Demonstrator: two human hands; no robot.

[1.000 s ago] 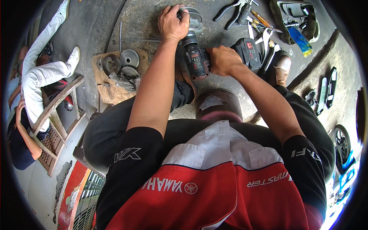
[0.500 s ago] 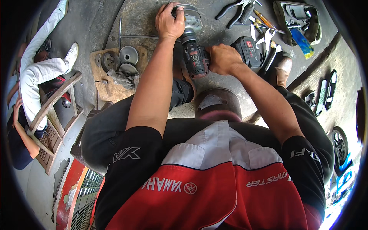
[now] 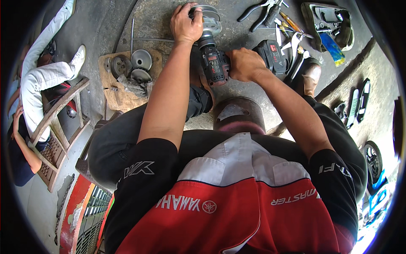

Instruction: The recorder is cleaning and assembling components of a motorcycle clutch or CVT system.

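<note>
My right hand [image 3: 245, 64] is wrapped round the handle of a black cordless impact wrench [image 3: 215, 67], whose battery pack [image 3: 270, 56] sticks out to the right of my fist. Its nose points away from me and meets the middle of a round metal pulley assembly [image 3: 209, 21] on the floor. My left hand [image 3: 186, 24] grips the left side of that assembly, the thumb on its near side and the fingers over its rim. How the wrench's socket seats is hidden.
On the left, a wooden board [image 3: 120, 98] bears round metal parts [image 3: 141, 60] and a crumpled plastic bag [image 3: 137, 88]. Pliers [image 3: 259, 15], screwdrivers and other tools lie at the right, before a parts tray [image 3: 349, 31]. A metal cylinder [image 3: 239, 114] stands between my legs. Someone sits by a wooden chair [image 3: 59, 112].
Almost nothing differs. My hands, the impact wrench and the pulley assembly keep their places, with only a very slight shift of the whole view.
</note>
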